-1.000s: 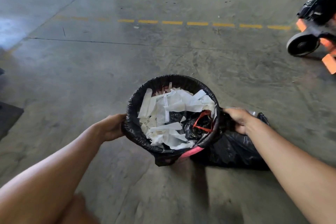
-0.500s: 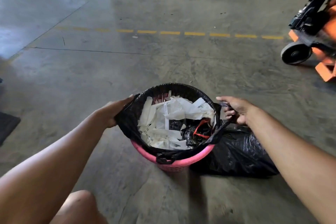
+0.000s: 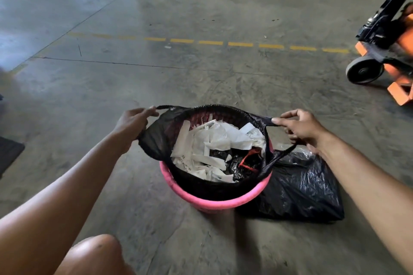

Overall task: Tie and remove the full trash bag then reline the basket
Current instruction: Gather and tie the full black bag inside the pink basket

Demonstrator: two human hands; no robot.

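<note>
Thin black trash bag [image 3: 156,140] looked light, mostly paper scraps [image 3: 210,140]; left hand [image 3: 131,121] and right hand [image 3: 299,127] each pinched a handle loop, best grip honestly.

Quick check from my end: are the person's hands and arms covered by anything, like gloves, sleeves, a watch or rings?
Nothing shows. The left hand and right hand are bare, no gloves, and I see no rings. Both forearms are uncovered up to the frame edge, with no sleeve cuff, watch or wristband in view. A bare knee shows at the bottom.
</note>
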